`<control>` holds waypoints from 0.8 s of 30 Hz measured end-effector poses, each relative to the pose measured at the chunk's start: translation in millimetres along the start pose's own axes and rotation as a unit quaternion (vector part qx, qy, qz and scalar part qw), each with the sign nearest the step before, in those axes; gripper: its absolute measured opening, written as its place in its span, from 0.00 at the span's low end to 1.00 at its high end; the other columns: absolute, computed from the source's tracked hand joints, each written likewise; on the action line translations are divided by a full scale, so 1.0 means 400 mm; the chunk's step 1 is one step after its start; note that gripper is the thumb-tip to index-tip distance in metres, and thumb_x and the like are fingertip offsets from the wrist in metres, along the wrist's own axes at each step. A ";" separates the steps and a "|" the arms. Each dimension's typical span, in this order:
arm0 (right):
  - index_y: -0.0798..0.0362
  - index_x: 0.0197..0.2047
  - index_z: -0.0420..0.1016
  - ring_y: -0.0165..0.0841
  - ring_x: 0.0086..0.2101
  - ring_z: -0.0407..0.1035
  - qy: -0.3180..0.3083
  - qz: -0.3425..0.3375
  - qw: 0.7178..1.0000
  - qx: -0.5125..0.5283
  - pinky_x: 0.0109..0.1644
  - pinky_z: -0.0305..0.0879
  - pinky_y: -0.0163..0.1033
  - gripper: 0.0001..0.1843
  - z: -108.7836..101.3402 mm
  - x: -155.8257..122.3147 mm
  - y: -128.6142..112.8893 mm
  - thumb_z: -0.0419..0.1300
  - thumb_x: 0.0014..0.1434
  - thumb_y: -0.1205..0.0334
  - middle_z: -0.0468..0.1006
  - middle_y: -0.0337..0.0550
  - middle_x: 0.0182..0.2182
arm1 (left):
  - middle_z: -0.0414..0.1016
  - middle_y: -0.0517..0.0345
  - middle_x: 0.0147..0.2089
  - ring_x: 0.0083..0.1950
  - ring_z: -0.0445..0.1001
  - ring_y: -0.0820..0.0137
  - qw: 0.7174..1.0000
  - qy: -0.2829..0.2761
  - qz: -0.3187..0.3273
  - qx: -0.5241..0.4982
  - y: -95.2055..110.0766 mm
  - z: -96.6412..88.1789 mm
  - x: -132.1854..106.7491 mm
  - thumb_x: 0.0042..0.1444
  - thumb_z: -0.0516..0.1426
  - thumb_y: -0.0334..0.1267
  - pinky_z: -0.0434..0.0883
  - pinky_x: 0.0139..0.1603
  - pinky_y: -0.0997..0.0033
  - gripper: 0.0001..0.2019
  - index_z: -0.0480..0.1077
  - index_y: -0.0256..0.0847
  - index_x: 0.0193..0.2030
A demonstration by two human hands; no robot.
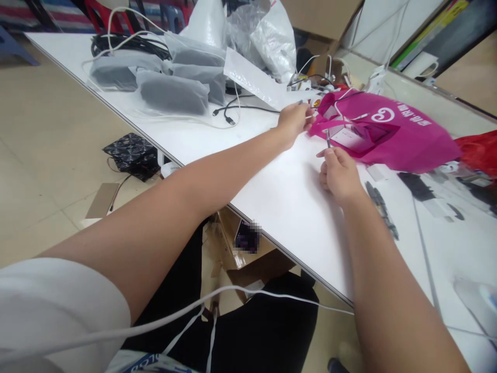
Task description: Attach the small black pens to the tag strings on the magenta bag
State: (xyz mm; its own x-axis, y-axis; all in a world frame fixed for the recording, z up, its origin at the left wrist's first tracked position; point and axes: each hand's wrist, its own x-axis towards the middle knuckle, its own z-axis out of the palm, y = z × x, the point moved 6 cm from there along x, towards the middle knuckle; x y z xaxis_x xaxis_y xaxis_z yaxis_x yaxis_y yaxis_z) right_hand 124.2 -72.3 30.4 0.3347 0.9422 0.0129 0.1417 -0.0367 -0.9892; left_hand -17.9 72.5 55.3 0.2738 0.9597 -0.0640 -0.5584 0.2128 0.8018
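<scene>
Magenta fabric bag lies on the white table, at its far right side. The left hand is closed at the bag's near edge, pinching what looks like a thin cable end. The right hand is closed on a thin dark tool, tip at the bag. The hands are apart. Risk: black cables trail just beside the left hand; a pull could drag them. The bag's white logo and lettering are upside down and unreadable. Grey pouches sit well apart.
</scene>
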 end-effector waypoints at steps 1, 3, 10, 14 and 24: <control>0.41 0.43 0.75 0.26 0.18 0.49 0.015 -0.011 1.000 -0.019 0.19 0.39 0.31 0.23 -0.004 -0.001 -0.006 0.80 0.76 0.39 0.61 0.27 0.23 | 0.81 0.57 0.41 0.52 0.83 0.65 1.000 -0.013 0.001 0.016 -0.005 0.005 -0.001 0.84 0.64 0.36 0.80 0.59 0.63 0.18 0.70 0.47 0.37; 0.41 0.42 0.76 0.27 0.18 0.49 0.033 -0.024 0.999 -0.035 0.19 0.40 0.31 0.22 -0.010 -0.003 -0.014 0.78 0.77 0.38 0.60 0.28 0.23 | 0.77 0.55 0.37 0.50 0.82 0.62 0.997 -0.043 0.016 0.059 -0.015 0.018 -0.003 0.81 0.66 0.35 0.80 0.57 0.59 0.20 0.70 0.47 0.34; 0.41 0.43 0.74 0.27 0.18 0.49 0.053 -0.022 0.998 -0.027 0.19 0.39 0.31 0.25 -0.021 0.000 -0.018 0.78 0.78 0.36 0.59 0.28 0.24 | 0.83 0.51 0.40 0.54 0.87 0.59 0.946 -0.154 0.065 0.277 -0.023 0.037 0.001 0.82 0.62 0.34 0.83 0.66 0.57 0.15 0.79 0.46 0.38; 0.42 0.42 0.73 0.26 0.18 0.48 0.092 -0.020 0.995 -0.033 0.20 0.36 0.32 0.22 -0.013 -0.010 -0.030 0.74 0.84 0.42 0.58 0.27 0.23 | 0.94 0.45 0.60 0.68 0.90 0.53 0.770 -0.196 0.202 0.573 0.013 0.023 -0.018 0.79 0.64 0.30 0.82 0.76 0.54 0.11 0.90 0.45 0.51; 0.44 0.40 0.75 0.25 0.18 0.47 0.122 0.001 0.992 -0.009 0.19 0.36 0.30 0.21 -0.006 -0.017 -0.030 0.70 0.89 0.52 0.59 0.28 0.22 | 0.90 0.47 0.75 0.74 0.80 0.47 0.642 -0.129 0.244 0.716 0.089 -0.046 0.003 0.78 0.72 0.46 0.77 0.77 0.45 0.23 0.88 0.52 0.77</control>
State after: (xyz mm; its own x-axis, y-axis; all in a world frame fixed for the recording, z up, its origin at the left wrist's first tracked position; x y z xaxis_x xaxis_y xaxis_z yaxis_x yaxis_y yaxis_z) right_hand 122.4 -79.1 42.3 0.5507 0.8333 0.0490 0.1565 -0.0454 -0.9866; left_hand -51.7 84.7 72.9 0.5636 0.7461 0.3545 0.6137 -0.6655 0.4249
